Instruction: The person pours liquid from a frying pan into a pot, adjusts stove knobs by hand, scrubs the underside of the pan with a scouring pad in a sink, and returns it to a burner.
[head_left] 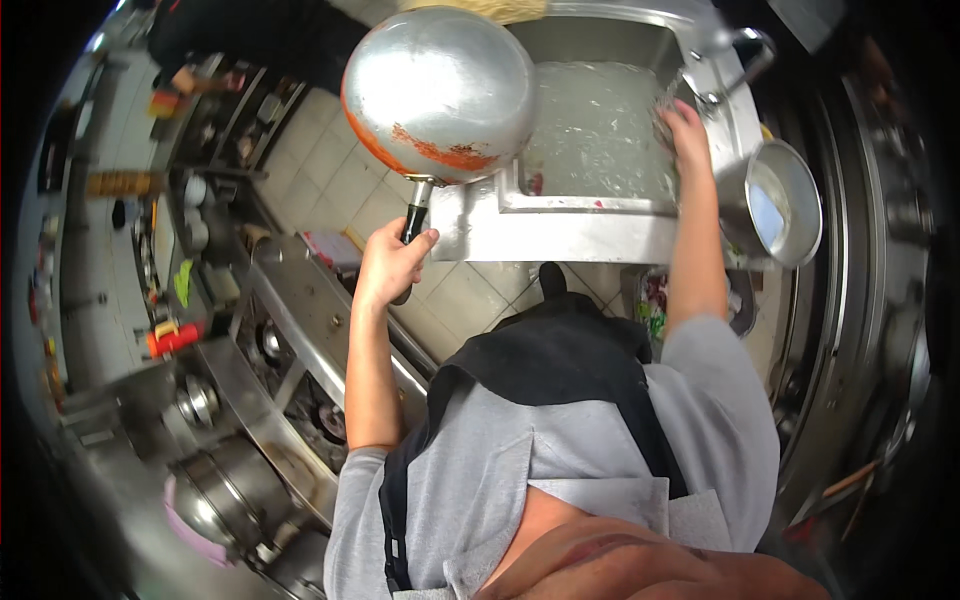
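My left hand (392, 262) is closed round the black handle (413, 222) of a frying pan (440, 85). The pan is raised beside the left side of the sink, its silvery outside facing me. Orange-red patches mark its lower edge near the handle. Over the right part of the sink (560, 232), my right hand (687, 135) is by the running water under the tap (735, 75), its fingers bent. Something greyish and blurred shows at the fingertips; I cannot make out whether it is a scrubber or splashing water. Cloudy water (600, 130) stands in the basin.
A metal bowl (805, 205) with something pale blue inside stands right of the sink. Below it, a bin (742, 300) holds colourful scraps. To the left are a gas stove (300, 370) and a large lidded pot (235, 495). Another person in dark clothes (250, 45) is at the upper left.
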